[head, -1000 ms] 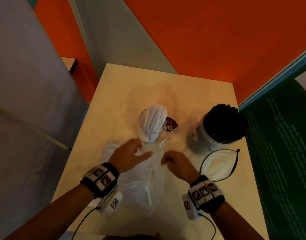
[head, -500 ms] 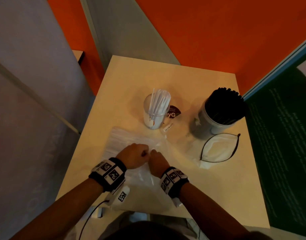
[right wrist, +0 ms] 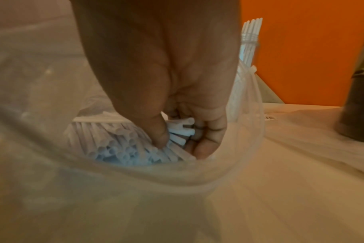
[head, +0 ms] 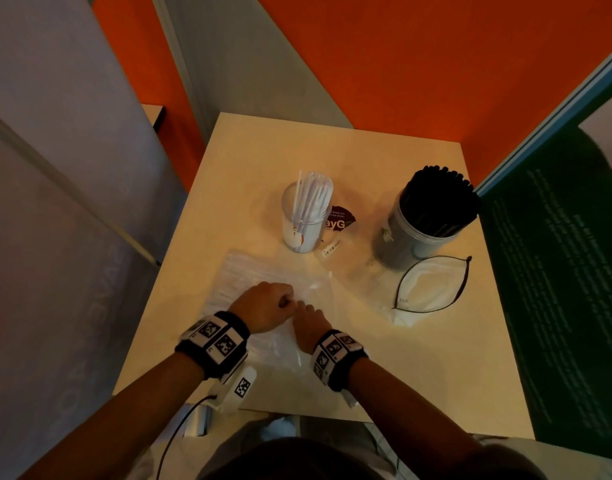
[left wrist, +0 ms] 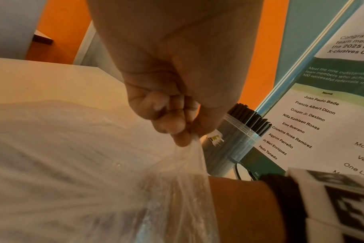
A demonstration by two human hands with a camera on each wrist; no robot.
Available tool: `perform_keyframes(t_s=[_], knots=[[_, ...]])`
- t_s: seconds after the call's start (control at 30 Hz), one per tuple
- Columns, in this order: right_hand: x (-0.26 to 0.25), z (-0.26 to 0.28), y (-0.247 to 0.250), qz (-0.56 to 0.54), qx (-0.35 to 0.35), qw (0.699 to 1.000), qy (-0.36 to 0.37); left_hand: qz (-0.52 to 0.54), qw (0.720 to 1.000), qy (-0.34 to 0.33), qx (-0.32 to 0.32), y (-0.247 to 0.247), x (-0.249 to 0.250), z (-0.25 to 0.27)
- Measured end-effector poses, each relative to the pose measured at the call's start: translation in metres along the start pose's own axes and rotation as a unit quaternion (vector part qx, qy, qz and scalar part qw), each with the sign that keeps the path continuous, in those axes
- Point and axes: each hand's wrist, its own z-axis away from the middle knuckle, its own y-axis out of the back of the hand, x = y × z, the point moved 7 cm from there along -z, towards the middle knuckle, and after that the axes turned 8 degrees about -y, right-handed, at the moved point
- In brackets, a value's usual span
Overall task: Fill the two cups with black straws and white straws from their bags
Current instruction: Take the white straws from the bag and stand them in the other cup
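A clear plastic bag [head: 249, 278] of white straws [right wrist: 123, 146] lies on the table near me. My left hand [head: 268, 304] pinches the bag's film [left wrist: 187, 157] at its mouth and holds it up. Inside the bag, my right hand [head: 306, 317] curls thumb and fingers around a bunch of white straws [right wrist: 181, 129]. Behind the bag stands a clear cup [head: 306, 220] partly filled with white straws. At the right stands a second cup [head: 422, 223] packed with black straws [left wrist: 251, 118]. An empty zip bag [head: 431, 289] lies open in front of that cup.
The small beige table [head: 332, 150] is ringed by an orange wall, a grey panel at the left and a green poster board [head: 557, 271] at the right. A maroon sticker [head: 341, 220] and a barcode label [head: 332, 251] lie beside the white-straw cup.
Both hands have drawn back from near the white-straw cup to the bag's mouth. The left hand has closed into a pinch on the film and the right hand has gone inside the bag.
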Motion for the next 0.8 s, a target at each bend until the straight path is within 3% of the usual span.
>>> perform_keyframes(t_s=[0.13, 0.3, 0.43, 0.53, 0.67, 0.8], knots=[[0.005, 0.005, 0.002, -0.007, -0.015, 1.0, -0.019, -0.001, 1.0, 0.0, -0.005, -0.002, 0.004, 0.0], [0.01, 0.007, 0.013, 0.069, 0.013, 0.998, 0.001, -0.018, 1.0, 0.001, -0.012, -0.007, 0.006, -0.002], [0.033, 0.016, 0.031, 0.076, -0.018, 0.997, 0.001, -0.073, 0.996, 0.018, -0.038, -0.011, 0.003, -0.003], [0.06, 0.029, 0.053, 0.089, -0.026, 0.996, 0.0, -0.125, 0.992, 0.019, -0.024, -0.01, 0.009, -0.008], [0.1, 0.055, 0.09, 0.117, -0.029, 0.992, -0.037, -0.188, 0.979, -0.082, -0.004, -0.021, 0.037, -0.025], [0.118, 0.089, 0.134, 0.153, -0.042, 0.986, -0.045, -0.172, 0.971, -0.166, -0.005, -0.04, 0.07, -0.046]])
